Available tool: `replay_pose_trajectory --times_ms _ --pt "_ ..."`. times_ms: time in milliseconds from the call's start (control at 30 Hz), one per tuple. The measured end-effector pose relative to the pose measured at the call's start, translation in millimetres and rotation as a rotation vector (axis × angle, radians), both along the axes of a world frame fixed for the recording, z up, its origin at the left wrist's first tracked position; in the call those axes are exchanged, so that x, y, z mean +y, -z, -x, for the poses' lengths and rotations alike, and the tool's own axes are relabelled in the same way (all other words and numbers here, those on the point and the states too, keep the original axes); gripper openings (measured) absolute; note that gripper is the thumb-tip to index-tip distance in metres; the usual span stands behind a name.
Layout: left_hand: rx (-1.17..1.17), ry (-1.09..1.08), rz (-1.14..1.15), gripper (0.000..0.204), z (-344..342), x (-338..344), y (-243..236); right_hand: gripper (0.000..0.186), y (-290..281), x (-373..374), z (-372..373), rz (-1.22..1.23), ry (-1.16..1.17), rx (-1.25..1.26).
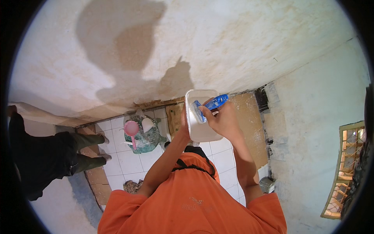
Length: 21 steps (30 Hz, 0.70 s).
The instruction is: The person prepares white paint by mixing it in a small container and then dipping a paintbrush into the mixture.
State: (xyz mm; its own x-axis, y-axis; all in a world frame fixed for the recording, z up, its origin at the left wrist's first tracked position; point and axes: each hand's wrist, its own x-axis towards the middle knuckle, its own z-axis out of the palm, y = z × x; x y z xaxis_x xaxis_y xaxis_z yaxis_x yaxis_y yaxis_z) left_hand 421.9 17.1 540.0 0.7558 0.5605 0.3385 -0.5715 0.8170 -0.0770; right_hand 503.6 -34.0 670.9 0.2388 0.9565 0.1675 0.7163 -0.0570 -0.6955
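Observation:
My left hand [183, 125] grips the side of a translucent white plastic tub [204, 133] in front of my chest, with most of its fingers hidden by the wall of the tub. My right hand [223, 121] is closed round a blue-handled paintbrush [217, 102], smeared with white. The head of the brush is over the tub's opening, its pale bristles toward the left side. Whether the bristles touch the whitish inside, I cannot tell.
A stained off-white wall [218, 46] rises ahead. On the white tiled floor [130, 162], a pink dipper [131, 128] rests on a green bundle [150, 140]. Brown board [249, 128] lies to the right. Another person [46, 156] stands at left; a latticed window [346, 167] is at right.

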Motion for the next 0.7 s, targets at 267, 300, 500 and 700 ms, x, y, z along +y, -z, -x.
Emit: replay_pose_trajectory --times_ms 267,300,500,700 --pt "0.361 0.058 0.114 0.076 6.8 3.6 22.6 0.010 -31.1 -28.9 -3.7 0.169 -0.030 0.190" --pt "0.412 0.049 0.138 0.074 6.5 4.9 28.2 0.010 -36.2 -32.4 -3.7 0.170 -0.032 0.189" --pt "0.299 0.109 0.126 0.071 11.2 5.3 19.9 0.012 -40.5 -40.1 -7.9 0.169 -0.181 0.101" --pt "0.398 0.070 0.109 0.071 9.0 2.0 13.0 0.017 -19.7 -30.5 -20.1 0.266 -0.140 0.106"
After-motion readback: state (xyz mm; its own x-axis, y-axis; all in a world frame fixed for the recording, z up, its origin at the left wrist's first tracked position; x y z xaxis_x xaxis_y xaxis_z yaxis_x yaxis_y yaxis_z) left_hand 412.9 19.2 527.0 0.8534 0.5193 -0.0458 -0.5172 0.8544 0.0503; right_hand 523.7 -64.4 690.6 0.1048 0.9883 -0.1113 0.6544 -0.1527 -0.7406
